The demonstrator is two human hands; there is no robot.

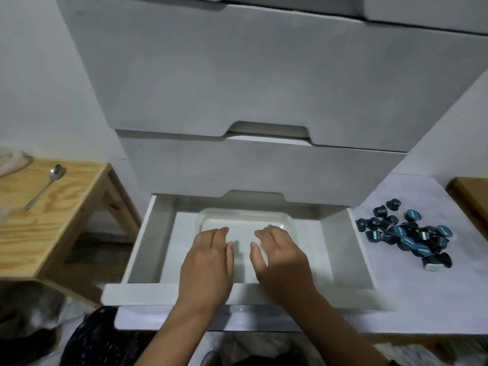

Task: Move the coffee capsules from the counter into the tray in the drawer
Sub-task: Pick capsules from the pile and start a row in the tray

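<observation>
bottom drawer (132, 244) stood pulled out, a clear plastic tray (211, 216) lying inside toward the back. left hand (208, 262) and right hand (280, 260) lay side by side, palms down, over the tray's near part, fingers loosely extended, holding nothing (contact with the tray could not be told). coffee capsules (408, 233), dark blue, sat heaped on the white counter (412, 294) right of the drawer, none in the tray. a spoon (46, 186) lay on the wooden table (52, 233) at left.

Our left hand (207, 262) and right hand (281, 260) are covering the near half of the clear tray (245, 216). At the right, the piled capsules (406, 233) are overlapping, blurring together uncountably. A pale object (10, 161) is being cropped at the left edge.
</observation>
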